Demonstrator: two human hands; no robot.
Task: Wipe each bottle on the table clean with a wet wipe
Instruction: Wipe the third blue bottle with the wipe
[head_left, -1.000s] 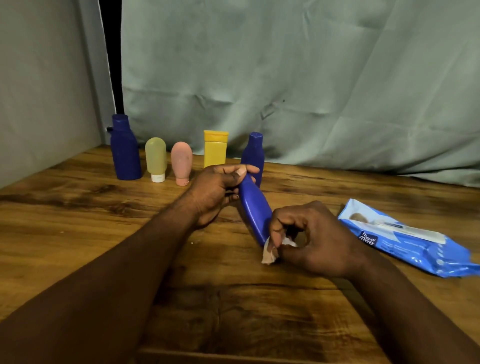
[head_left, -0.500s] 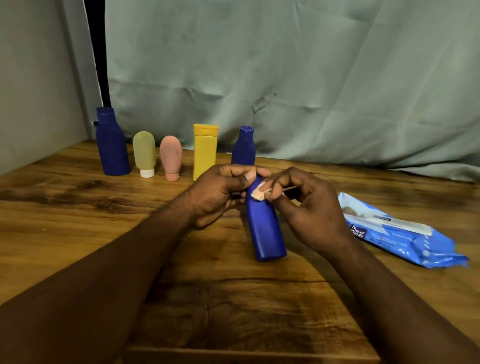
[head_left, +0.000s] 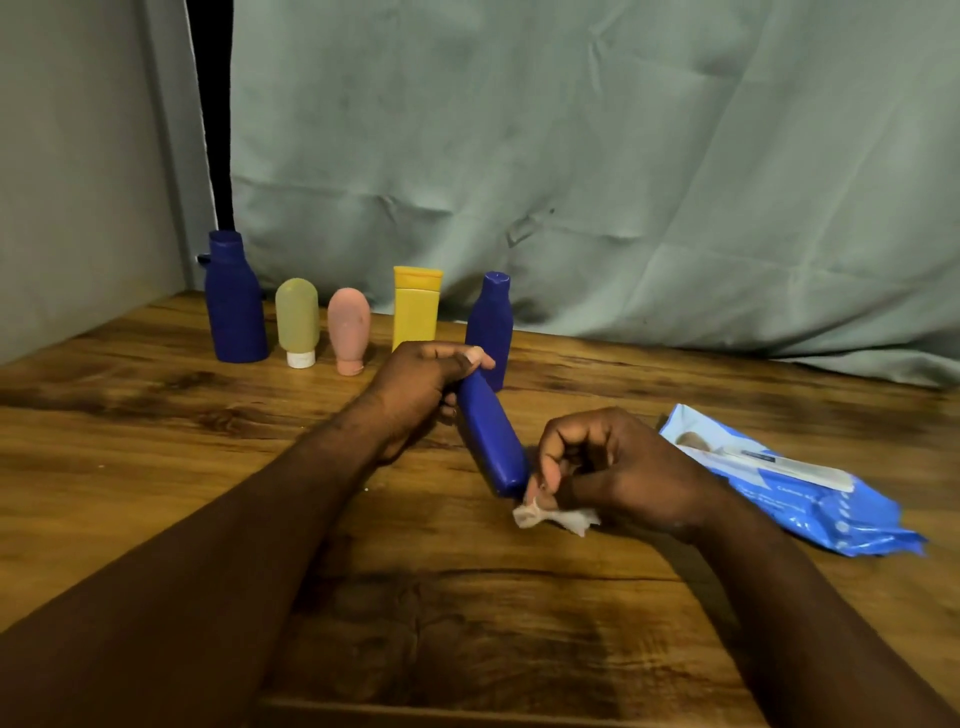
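Altogether five standing bottles (head_left: 235, 306) (head_left: 297, 319) (head_left: 349, 327) (head_left: 415, 312) (head_left: 491, 322), one held bottle (head_left: 488, 441), one wipe (head_left: 574, 519), one pack (head_left: 810, 499)

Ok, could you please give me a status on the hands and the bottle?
Left hand grips the blue bottle by its top, tilted. Right hand pinches the wet wipe at the bottle's base. Nothing in the way.
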